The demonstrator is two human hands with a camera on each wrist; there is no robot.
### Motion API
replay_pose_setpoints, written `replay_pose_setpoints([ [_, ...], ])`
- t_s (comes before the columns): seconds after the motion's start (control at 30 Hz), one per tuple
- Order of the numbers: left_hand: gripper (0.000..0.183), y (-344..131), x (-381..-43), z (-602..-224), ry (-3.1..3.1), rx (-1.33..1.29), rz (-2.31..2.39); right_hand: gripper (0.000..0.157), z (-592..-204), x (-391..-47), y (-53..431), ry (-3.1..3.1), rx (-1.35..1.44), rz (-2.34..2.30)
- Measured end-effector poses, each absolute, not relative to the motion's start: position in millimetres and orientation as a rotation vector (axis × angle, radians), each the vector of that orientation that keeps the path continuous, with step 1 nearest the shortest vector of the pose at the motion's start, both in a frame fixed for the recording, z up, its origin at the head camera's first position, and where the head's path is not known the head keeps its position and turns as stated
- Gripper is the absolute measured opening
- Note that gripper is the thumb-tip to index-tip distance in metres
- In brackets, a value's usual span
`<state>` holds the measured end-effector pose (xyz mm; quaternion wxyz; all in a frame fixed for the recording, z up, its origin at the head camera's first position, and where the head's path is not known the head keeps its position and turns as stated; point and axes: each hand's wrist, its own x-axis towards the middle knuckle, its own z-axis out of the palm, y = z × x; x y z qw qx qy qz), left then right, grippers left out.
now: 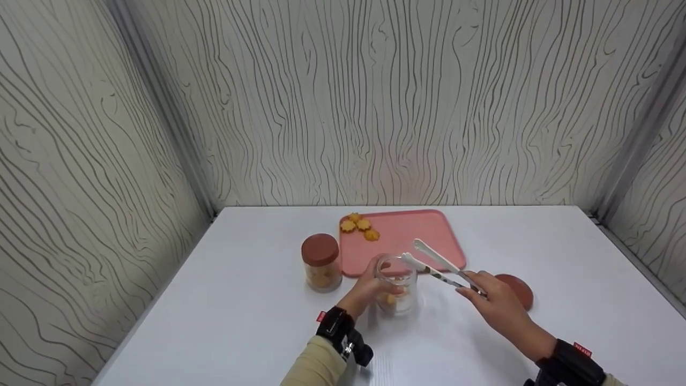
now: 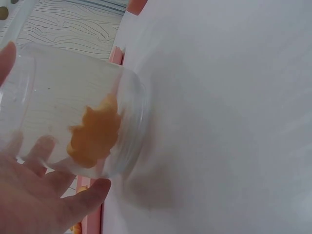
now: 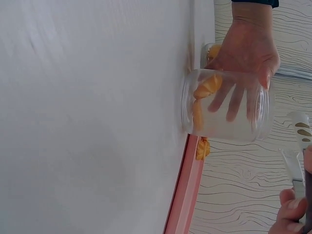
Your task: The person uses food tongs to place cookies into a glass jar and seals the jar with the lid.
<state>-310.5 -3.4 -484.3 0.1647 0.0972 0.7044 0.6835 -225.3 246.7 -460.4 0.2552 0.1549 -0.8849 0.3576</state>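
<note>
A clear open-topped jar (image 1: 406,300) stands on the table, and my left hand (image 1: 371,287) grips it from the left side. Orange-yellow flower-shaped cookies (image 2: 95,134) lie at its bottom; the right wrist view shows two of them, one leaning on the other. Through the jar's wall (image 3: 229,122) the left fingers show spread around the far side. My right hand (image 1: 501,306) holds a pair of tongs (image 1: 437,258) with white tips and a brown-spotted arm. The tips are spread apart with nothing between them, the lower one right over the jar's rim.
A pink tray (image 1: 407,236) lies behind the jar, with several cookies (image 1: 364,225) at its back left corner. A second jar (image 1: 321,273) with a brown lid (image 1: 320,249) stands to the left. Another brown lid (image 1: 519,292) rests on the table (image 1: 241,321) beyond my right hand.
</note>
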Motion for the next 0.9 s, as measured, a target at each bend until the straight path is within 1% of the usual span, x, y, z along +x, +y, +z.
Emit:
replay_pose_setpoints([
  [0.27, 0.083, -1, -313, -485, 2.035, 0.223, 1.936, 0.026, -461, -230, 248, -2.468, 0.362, 1.0],
  [0.4, 0.082, 1, -315, -486, 2.059, 0.237, 1.954, 0.026, -463, -232, 249, -2.48, 0.345, 1.001],
  [0.6, 0.074, 1, -315, -486, 2.041, 0.278, 1.98, 0.026, -464, -233, 250, -2.472, 0.345, 0.999],
  [0.9, 0.081, -3, -312, -485, 2.061, 0.273, 1.948, 0.027, -467, -238, 251, -2.467, 0.337, 0.986],
])
